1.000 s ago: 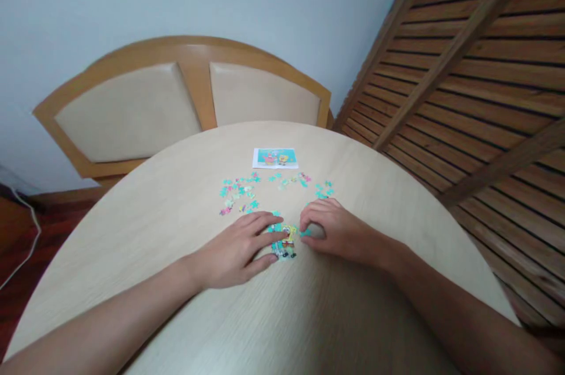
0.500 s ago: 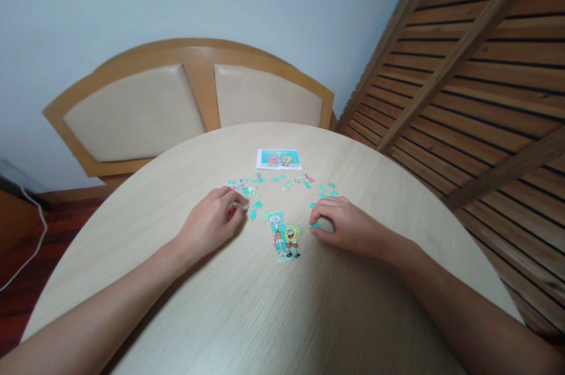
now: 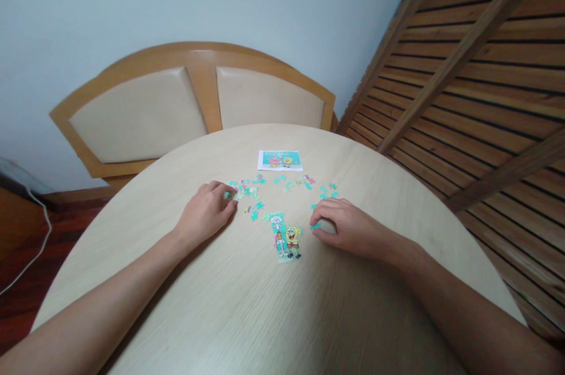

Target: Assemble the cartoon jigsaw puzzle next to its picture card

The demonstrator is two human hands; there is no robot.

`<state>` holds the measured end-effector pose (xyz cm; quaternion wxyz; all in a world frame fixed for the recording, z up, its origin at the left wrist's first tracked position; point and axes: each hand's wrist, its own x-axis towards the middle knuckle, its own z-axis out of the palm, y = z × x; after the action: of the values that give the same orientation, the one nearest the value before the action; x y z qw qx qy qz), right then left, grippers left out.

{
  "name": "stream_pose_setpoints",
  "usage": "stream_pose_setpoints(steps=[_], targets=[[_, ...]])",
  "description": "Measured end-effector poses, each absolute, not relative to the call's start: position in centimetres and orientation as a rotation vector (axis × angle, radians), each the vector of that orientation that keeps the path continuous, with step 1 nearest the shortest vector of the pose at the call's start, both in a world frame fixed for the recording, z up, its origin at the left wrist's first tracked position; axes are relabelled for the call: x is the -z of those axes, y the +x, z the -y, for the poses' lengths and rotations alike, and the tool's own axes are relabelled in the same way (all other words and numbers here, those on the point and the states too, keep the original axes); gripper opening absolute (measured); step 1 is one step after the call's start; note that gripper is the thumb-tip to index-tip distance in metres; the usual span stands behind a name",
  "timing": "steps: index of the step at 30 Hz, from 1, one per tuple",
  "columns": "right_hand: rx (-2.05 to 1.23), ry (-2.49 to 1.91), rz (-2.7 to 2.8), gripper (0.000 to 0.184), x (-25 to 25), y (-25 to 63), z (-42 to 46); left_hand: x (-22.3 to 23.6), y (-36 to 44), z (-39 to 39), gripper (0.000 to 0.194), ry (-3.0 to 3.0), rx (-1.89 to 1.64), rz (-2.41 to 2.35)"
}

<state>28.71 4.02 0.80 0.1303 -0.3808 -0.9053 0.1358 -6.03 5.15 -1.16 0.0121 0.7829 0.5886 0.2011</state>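
A partly joined cartoon jigsaw strip (image 3: 285,236) lies on the round pale wooden table (image 3: 273,310). Several loose teal, pink and yellow pieces (image 3: 282,186) are scattered beyond it. My left hand (image 3: 206,213) rests with curled fingers at the left end of the scatter, its fingertips touching a teal piece there. My right hand (image 3: 348,225) lies to the right of the strip, fingers curled, pinching a small teal piece (image 3: 315,226) against the table. A small reference picture (image 3: 280,159) lies further back.
A wooden bench back with two beige cushions (image 3: 198,104) stands behind the table. A slatted wooden partition (image 3: 477,63) rises on the right. A white cable (image 3: 33,245) runs over the reddish floor at the left.
My left hand left the joined strip and moved back-left into the loose pieces, uncovering the strip. My right hand stayed beside the strip with its piece.
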Motion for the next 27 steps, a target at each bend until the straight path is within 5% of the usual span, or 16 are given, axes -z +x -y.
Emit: stream_pose_setpoints(steps=[13,27], targets=[[-0.057,-1.703,2.184,0.045,1.5,32.0,-6.9,2.7,-6.3,-6.1,0.048,2.445,-0.640,-1.772],[-0.169,-1.556,2.204,0.038,2.4,33.7,-8.3,2.2,-5.8,-5.7,0.044,2.429,-0.695,-1.715]])
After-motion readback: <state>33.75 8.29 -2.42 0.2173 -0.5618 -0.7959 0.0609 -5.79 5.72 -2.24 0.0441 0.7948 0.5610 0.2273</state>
